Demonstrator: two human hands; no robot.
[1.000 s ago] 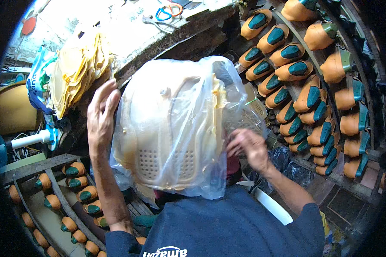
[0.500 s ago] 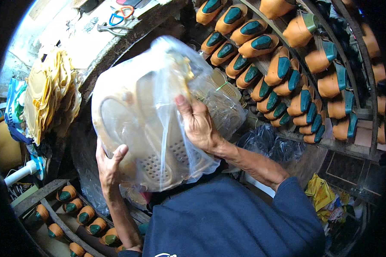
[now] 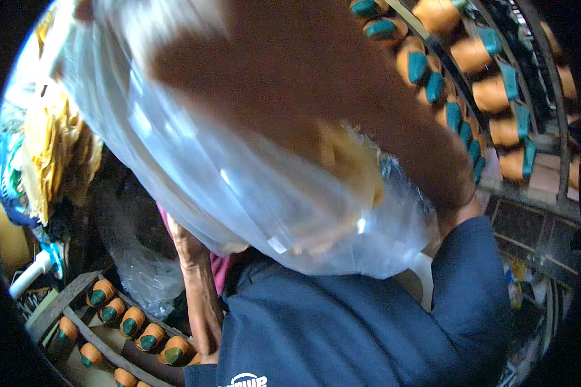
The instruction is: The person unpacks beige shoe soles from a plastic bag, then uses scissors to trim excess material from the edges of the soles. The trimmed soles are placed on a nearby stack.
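A large clear plastic bag (image 3: 239, 200) stretches across the middle, its upper part pulled toward the top left. Something yellow-tan (image 3: 355, 161) shows through the plastic, too smeared to make out. My right forearm (image 3: 316, 64) is raised close to the camera and hides much of the bag; motion blur keeps the fingers of that hand from showing. Lower down, my left hand (image 3: 179, 233) is by the bag's lower left edge, its fingers out of sight behind the plastic. A bit of pink (image 3: 223, 271) shows beside that forearm.
Orange-and-teal shoe-shaped pieces (image 3: 500, 93) fill a rack on the right, and more similar pieces (image 3: 132, 320) sit on a slatted rack at lower left. Yellowish sheets (image 3: 51, 155) hang at the left, above a white pipe (image 3: 32, 274). Crumpled clear plastic (image 3: 152, 280) lies near my left forearm.
My right arm has swung up and across toward the camera, drawing the bag upward. The tan perforated pieces seen in the bag before are now mostly obscured. My left hand has slipped behind the plastic.
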